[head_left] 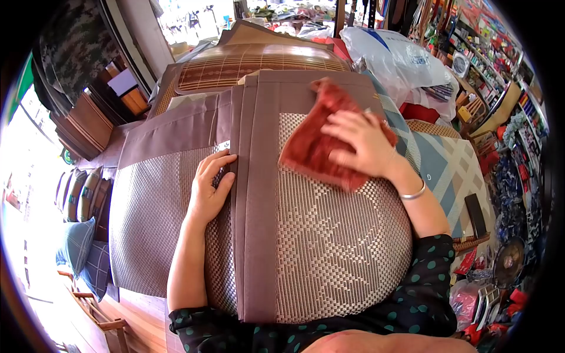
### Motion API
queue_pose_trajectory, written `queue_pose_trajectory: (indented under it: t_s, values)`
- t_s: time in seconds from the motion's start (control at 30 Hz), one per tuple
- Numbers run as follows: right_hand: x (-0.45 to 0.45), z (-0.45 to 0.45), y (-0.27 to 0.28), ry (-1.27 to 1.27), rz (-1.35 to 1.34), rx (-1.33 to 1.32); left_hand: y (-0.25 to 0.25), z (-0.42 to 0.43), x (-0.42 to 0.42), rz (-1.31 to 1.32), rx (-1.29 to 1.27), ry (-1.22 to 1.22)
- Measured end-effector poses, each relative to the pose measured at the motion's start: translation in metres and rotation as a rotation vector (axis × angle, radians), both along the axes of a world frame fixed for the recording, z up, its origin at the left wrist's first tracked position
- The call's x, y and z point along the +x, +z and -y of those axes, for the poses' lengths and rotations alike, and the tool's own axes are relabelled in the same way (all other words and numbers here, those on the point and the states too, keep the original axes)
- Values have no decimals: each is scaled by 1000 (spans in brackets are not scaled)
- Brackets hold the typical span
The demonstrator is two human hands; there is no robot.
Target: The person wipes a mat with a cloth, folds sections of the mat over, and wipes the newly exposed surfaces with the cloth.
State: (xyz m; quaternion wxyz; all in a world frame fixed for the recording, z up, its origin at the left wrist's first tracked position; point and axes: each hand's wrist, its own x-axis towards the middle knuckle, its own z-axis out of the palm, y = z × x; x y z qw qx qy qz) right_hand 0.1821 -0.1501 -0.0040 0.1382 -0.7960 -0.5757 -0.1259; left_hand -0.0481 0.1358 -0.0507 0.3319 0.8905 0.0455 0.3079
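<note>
A woven mat [329, 247] with a silvery brown pattern and a wide brown fabric border [259, 206] lies folded in front of me. On its upper right part is a crumpled red cloth [312, 147]. My right hand [362, 144] presses on the cloth from above, fingers bent over it, with a silver bangle on the wrist. My left hand [210, 185] rests beside the folded border edge, thumb apart from the fingers and fingertips touching the border. Under this hand another woven section [153, 206] of the mat spreads to the left.
Behind the mat lies a brown slatted mat [265, 62]. A large white plastic bag [400, 59] sits at the back right. To the right are a blue and beige patterned mat [447, 170] and a dark oblong object [475, 216]. Cushions [79, 235] stand low on the left.
</note>
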Motion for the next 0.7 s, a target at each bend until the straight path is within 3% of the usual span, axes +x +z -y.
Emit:
queue_pose_trajectory:
  t_s: [0.1, 0.23, 0.43, 0.47, 0.57, 0.7]
  values:
    - [24, 9, -5, -171, -6, 70, 1, 1, 0, -6, -9, 3]
    - [-7, 10, 1, -44, 44, -54, -1, -1, 0, -10, -3, 3]
    - [-104, 2, 14, 810, -188, -122, -4, -3, 1, -2, 10, 9]
    - [-106, 3, 11, 858, -220, -119, -4, -2, 2, -2, 10, 9]
    - [-89, -1, 12, 711, -183, -139, -3, -2, 1, 0, 4, 13]
    - [-29, -4, 4, 283, -28, -51, -2, -1, 1, 11, -1, -6]
